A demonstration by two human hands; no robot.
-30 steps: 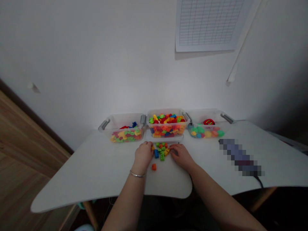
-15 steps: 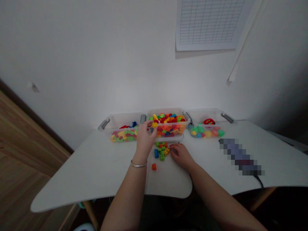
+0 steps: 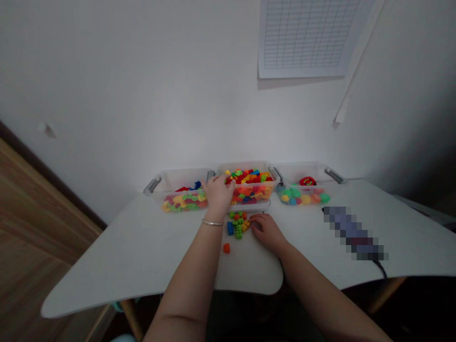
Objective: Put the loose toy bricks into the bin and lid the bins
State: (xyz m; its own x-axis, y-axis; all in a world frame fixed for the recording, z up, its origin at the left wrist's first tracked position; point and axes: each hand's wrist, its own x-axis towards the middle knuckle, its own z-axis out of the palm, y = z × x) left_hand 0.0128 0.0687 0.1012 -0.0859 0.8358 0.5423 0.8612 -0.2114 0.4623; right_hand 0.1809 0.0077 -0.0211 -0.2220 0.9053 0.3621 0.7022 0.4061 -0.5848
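Note:
My left hand (image 3: 219, 194), with a silver bangle at the wrist, reaches over the front left corner of the middle clear bin (image 3: 245, 166). Its fingers are apart, and I see no brick between them; the fingertips are partly lost against the heap of colourful toy bricks (image 3: 251, 178). My right hand (image 3: 269, 230) rests on the table, fingers loosely bent and thumb apart. Its fingertips are at a yellow brick (image 3: 245, 226) by a small cluster of green bricks (image 3: 238, 228). A blue brick (image 3: 230, 228) lies left of the cluster, and an orange brick (image 3: 226, 248) lies nearer to me.
A left clear bin (image 3: 171, 178) holds small colourful pieces, and a right clear bin (image 3: 295, 171) holds rounded ones. A pixelated object (image 3: 352, 232) with a cable lies on the white table (image 3: 142, 261). Behind is a wall with a gridded sheet (image 3: 302, 40).
My left hand has moved forward over the middle bin's edge, and the yellow brick it pinched no longer shows in its fingers. My right hand has stayed by the cluster.

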